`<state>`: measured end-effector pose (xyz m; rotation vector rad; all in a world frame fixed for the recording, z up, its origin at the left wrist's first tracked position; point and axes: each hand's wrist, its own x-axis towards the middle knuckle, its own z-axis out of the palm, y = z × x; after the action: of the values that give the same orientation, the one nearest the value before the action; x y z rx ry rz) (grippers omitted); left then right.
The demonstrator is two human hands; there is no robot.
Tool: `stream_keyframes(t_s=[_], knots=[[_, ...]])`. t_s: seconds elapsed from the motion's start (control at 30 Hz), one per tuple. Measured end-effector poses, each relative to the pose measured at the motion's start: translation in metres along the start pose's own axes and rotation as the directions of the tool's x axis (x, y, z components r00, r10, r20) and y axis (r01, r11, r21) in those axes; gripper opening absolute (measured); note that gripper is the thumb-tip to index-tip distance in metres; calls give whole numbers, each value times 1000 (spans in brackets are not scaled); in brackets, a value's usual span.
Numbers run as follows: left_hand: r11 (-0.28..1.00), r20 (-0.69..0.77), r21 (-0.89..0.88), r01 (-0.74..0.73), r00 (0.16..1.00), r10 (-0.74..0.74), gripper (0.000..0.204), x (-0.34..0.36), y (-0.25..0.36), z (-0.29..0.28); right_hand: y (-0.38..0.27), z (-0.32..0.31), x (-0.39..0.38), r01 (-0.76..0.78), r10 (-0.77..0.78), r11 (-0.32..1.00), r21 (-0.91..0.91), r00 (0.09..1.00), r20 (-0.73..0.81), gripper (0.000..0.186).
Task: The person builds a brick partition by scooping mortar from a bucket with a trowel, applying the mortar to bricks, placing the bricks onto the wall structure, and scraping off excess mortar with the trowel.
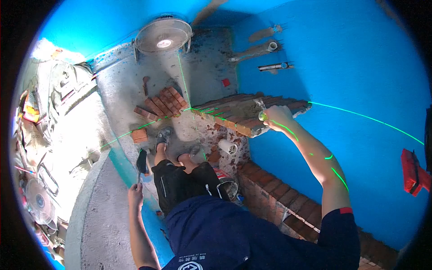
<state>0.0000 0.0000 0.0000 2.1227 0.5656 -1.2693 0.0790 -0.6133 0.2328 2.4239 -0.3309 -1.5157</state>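
Right hand (275, 118) at 2 o'clock, clenched on small tool, touching brick course (238, 118); course runs 9-to-3. Left hand (135, 194) grasps trowel (141, 163), blade toward 12.

A white fan (163, 36) stands beyond stacked loose bricks (162, 103)

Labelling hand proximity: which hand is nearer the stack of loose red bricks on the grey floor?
Left. The left hand, gripping a dark trowel, sits below the stack of loose red bricks. The right hand is farther off to the stack's right, on the brick wall top.
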Motion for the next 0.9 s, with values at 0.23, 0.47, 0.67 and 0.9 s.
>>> stream_keyframes(t_s=[0.23,0.47,0.67,0.9], knots=[[989,53,-118,93,995,-87,32,2,-5,-7,1,4,17,-5,21,996,85,980,-196,31],[866,207,-330,375,924,-321,32,-20,-19,-12,0,-14,109,52,-76,982,180,989,130,44],[773,204,-279,570,822,-532,36,-42,-62,-21,-13,-14,138,-119,33,958,261,949,314,55],[655,239,-299,694,719,-652,39,-51,-117,-17,16,28,168,-196,165,974,109,955,247,44]])
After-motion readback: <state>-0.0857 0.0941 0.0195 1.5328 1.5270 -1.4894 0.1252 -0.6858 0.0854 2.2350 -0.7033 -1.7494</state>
